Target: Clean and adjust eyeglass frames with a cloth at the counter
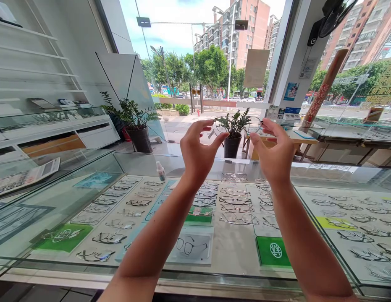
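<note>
A pair of thin-rimmed eyeglasses (255, 125) is held up in front of me, above the far edge of the glass counter. My left hand (200, 144) pinches its left side between thumb and fingers. On the opposite side, my right hand (275, 152) grips the frame near the hinge in the same way. Through the clear lenses I see a potted plant (234, 126) behind. Below my forearms, the glass display case (233, 251) contains rows of spectacle frames (237, 205). A small white spray bottle (161, 171) stands left of my left forearm.
Green boxes (272, 251) lie among the displayed frames. Another potted plant (138, 126) stands beyond the counter at left. A printed newspaper-like sheet (28, 176) rests on the glass at far left. Glass doors (176, 84) face the street, and a wall fan (334, 19) hangs at upper right.
</note>
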Demonstrator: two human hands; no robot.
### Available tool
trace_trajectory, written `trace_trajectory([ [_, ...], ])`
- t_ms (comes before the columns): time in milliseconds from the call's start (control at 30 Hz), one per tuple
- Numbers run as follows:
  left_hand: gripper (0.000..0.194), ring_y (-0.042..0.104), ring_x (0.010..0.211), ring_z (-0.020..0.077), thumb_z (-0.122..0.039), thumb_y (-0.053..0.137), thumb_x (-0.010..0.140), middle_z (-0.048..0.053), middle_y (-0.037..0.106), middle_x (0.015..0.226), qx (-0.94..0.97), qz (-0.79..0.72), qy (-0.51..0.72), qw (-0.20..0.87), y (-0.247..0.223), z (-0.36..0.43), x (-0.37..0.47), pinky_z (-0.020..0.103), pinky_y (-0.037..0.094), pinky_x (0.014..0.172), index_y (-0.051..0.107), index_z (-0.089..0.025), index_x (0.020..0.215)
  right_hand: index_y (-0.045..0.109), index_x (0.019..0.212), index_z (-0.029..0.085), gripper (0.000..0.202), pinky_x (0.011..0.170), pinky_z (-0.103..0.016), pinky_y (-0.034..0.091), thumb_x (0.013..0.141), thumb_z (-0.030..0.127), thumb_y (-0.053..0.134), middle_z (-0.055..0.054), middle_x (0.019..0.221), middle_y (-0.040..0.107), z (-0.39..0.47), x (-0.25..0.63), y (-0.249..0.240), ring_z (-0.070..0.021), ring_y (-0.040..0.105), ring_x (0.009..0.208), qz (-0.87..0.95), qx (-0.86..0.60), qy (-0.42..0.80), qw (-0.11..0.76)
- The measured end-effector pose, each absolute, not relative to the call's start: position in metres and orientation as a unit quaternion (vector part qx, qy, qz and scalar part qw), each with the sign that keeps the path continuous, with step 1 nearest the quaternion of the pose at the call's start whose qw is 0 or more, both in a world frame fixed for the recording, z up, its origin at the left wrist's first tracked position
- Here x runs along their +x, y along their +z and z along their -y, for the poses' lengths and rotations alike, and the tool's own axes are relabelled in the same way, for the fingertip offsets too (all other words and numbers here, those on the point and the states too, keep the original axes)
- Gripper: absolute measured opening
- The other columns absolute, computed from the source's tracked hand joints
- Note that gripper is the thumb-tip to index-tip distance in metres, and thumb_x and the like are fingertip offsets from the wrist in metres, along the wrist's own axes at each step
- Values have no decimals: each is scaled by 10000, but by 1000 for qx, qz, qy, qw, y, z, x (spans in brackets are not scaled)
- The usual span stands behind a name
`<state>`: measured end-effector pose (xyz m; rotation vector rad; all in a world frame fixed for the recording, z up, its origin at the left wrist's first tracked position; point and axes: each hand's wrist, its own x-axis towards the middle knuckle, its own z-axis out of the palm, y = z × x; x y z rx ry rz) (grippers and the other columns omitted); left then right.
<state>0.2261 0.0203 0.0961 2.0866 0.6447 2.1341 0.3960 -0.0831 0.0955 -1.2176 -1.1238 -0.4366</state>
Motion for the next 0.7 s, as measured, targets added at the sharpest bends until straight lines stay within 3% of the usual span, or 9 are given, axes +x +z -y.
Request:
trace_trajectory([
  [467,390,767,955,231,-435,939,834,31,790,1046,673,-199,712,11,96,-17,226,398,597,836,714,-283,1115,728,1386,220,477,991,-557,641,947,400,780,-139,1340,803,79,400,93,-311,772,1178,496,-545,-139,661],
  [700,410,786,966,223,-423,958,807,27,813,1072,674,-201,707,76,97,-21,227,385,594,801,723,-279,1110,724,1374,221,465,989,-550,635,943,386,781,-134,1323,795,80,399,93,-313,750,1202,498,-539,-159,661],
])
